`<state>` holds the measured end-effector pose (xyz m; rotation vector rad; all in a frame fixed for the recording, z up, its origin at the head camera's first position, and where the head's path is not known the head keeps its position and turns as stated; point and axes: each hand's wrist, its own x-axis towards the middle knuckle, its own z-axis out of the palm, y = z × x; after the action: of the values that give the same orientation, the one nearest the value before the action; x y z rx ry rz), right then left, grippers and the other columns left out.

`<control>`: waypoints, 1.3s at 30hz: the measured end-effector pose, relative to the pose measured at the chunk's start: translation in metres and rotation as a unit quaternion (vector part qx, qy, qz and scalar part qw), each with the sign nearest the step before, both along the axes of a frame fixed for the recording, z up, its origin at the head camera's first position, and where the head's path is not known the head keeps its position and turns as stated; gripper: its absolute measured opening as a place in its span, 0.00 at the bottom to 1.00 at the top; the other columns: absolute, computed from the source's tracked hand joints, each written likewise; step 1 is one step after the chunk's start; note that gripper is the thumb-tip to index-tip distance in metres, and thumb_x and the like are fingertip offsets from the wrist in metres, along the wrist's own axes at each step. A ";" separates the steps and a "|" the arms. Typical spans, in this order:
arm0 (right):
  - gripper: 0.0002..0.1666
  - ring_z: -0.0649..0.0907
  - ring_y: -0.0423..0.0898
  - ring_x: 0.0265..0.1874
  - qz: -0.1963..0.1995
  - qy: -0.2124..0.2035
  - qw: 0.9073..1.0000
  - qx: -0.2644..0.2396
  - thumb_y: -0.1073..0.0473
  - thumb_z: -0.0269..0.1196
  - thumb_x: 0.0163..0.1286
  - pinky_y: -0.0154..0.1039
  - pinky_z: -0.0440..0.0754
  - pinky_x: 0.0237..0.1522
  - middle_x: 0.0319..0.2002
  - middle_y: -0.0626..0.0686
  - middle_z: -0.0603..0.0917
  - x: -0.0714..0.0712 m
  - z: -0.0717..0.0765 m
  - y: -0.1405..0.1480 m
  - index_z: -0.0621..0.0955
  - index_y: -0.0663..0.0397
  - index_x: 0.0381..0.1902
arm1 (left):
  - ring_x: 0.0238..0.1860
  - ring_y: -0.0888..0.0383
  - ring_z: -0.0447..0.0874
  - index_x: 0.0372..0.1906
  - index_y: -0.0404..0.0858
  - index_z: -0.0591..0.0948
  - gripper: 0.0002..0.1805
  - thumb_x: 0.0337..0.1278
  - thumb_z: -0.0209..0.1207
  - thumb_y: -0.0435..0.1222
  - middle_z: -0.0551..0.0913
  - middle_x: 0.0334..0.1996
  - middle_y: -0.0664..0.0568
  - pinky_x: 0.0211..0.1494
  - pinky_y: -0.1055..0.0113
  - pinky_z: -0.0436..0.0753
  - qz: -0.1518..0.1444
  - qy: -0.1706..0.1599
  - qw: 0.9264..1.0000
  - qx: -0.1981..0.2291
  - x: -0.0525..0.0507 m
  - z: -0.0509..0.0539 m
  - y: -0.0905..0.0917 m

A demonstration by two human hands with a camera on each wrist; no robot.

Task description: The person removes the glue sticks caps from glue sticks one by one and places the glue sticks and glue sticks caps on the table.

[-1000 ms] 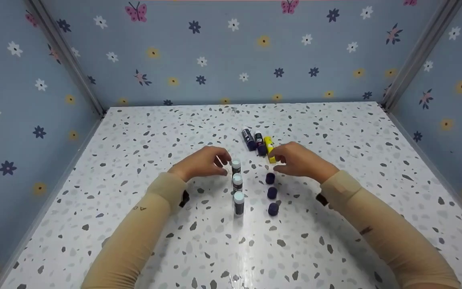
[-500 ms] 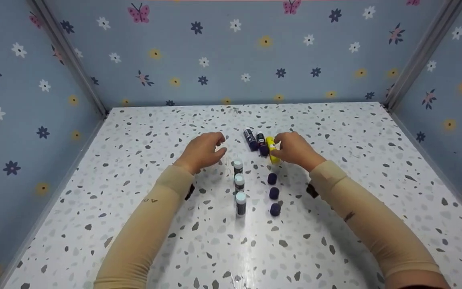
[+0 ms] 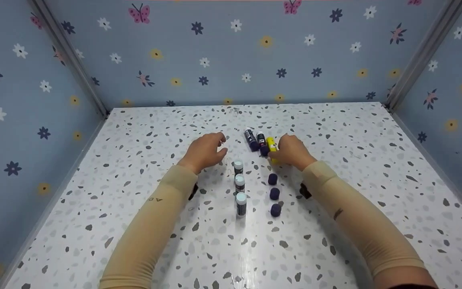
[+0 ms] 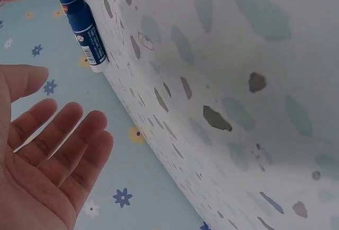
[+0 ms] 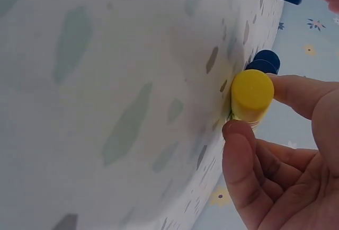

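Note:
My right hand [image 3: 293, 151] pinches a yellow glue stick [image 5: 252, 93] between thumb and fingers as it lies on the table. Beside it, to the left, lie two dark blue glue sticks [image 3: 262, 144] with dark caps, side by side. My left hand [image 3: 203, 151] holds nothing; its fingers are loosely bent, just left of the lying sticks, as the left wrist view [image 4: 63, 156] also shows. Nearer to me, several uncapped glue sticks [image 3: 241, 204] stand upright in a row. Their white tops face up. Right of them is a row of dark blue caps [image 3: 274, 194].
The white speckled table [image 3: 134, 132] meets a blue flower-patterned wall [image 3: 223, 48] at the back. Similar panels [image 3: 14, 120] close off both sides, joined by grey metal corner posts [image 3: 70, 60].
My left hand has moved away from the standing glue sticks, farther back. My right hand has shifted slightly left and its fingers have closed on the yellow glue stick.

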<state>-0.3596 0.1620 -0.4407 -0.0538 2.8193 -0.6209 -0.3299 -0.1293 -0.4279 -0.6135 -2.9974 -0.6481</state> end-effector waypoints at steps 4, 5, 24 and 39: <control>0.16 0.79 0.46 0.28 -0.002 -0.002 1.000 -0.004 0.52 0.72 0.70 0.37 0.77 0.30 0.33 0.55 0.83 -0.001 0.000 -0.002 0.84 0.61 0.39 | 0.59 0.41 0.87 0.67 0.34 0.80 0.21 0.80 0.58 0.42 0.87 0.60 0.38 0.65 0.44 0.84 -0.001 0.003 1.000 0.006 0.001 0.001 -0.001; 0.16 0.79 0.46 0.28 -0.004 -0.002 1.000 -0.005 0.52 0.72 0.70 0.37 0.77 0.30 0.33 0.55 0.83 -0.001 0.000 -0.003 0.84 0.61 0.40 | 0.59 0.41 0.87 0.67 0.34 0.80 0.21 0.80 0.58 0.42 0.87 0.60 0.38 0.65 0.44 0.84 -0.002 0.003 1.000 0.007 0.001 0.002 -0.001; 0.18 0.87 0.51 0.31 0.035 0.125 0.991 -0.044 0.54 0.71 0.70 0.48 0.88 0.40 0.39 0.62 0.93 0.003 0.044 0.017 0.91 0.67 0.43 | 0.63 0.42 0.86 0.72 0.35 0.77 0.26 0.80 0.60 0.44 0.82 0.68 0.40 0.67 0.46 0.84 -0.013 0.075 0.997 0.019 -0.002 0.037 0.006; 0.20 0.79 0.50 0.30 0.149 0.189 0.969 -0.062 0.60 0.72 0.68 0.43 0.81 0.34 0.40 0.60 0.90 0.037 0.090 0.003 0.91 0.58 0.56 | 0.61 0.44 0.86 0.71 0.32 0.76 0.35 0.70 0.70 0.49 0.84 0.62 0.40 0.65 0.51 0.87 -0.091 0.213 0.967 -0.109 0.010 0.070 0.049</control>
<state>-0.3228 0.1647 -0.3512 -0.6729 3.0310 -0.7826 -0.3195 -0.0802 -0.3579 -0.9142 -2.6397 -0.1557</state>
